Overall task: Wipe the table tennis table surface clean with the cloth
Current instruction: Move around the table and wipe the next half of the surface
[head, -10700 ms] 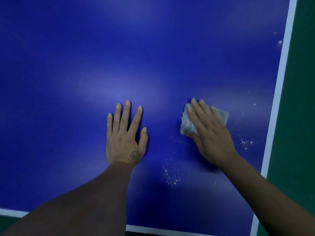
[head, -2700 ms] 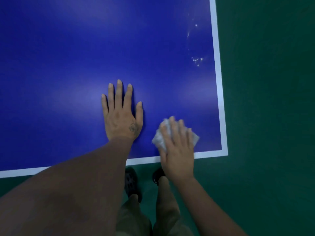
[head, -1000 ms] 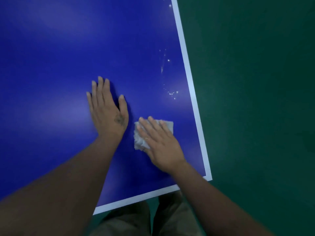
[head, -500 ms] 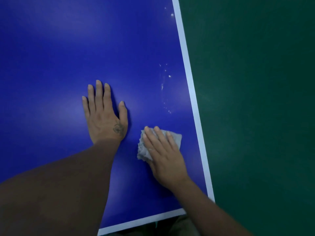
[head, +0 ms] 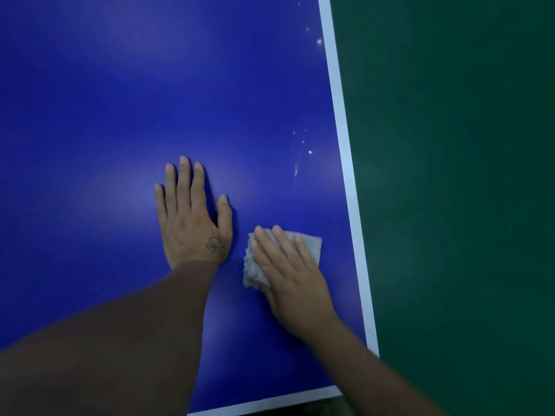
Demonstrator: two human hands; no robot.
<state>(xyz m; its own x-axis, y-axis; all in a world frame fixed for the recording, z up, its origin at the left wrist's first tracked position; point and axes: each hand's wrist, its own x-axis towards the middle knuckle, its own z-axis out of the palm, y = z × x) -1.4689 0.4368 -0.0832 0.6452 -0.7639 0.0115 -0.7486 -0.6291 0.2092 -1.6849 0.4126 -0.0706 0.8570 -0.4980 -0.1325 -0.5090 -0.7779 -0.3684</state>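
The blue table tennis table (head: 120, 115) fills the left and middle of the view, with its near right corner at the bottom. My left hand (head: 193, 217) lies flat on the blue surface, fingers straight and spread. Just to its right, my right hand (head: 292, 274) presses a crumpled grey-white cloth (head: 251, 265) flat against the table with straight fingers. The cloth sticks out to the left of and beyond my fingers. White specks and streaks of dirt (head: 301, 151) lie farther up, near the right edge.
A white line (head: 342, 130) runs along the table's right edge and along the near edge at the bottom. Dark green floor (head: 450, 205) lies to the right of the table. More white specks (head: 319, 41) sit near the far right edge.
Over the last second my right hand and the cloth have slid slightly toward the table's right edge. My left hand has stayed flat in place. The view has shifted a little.
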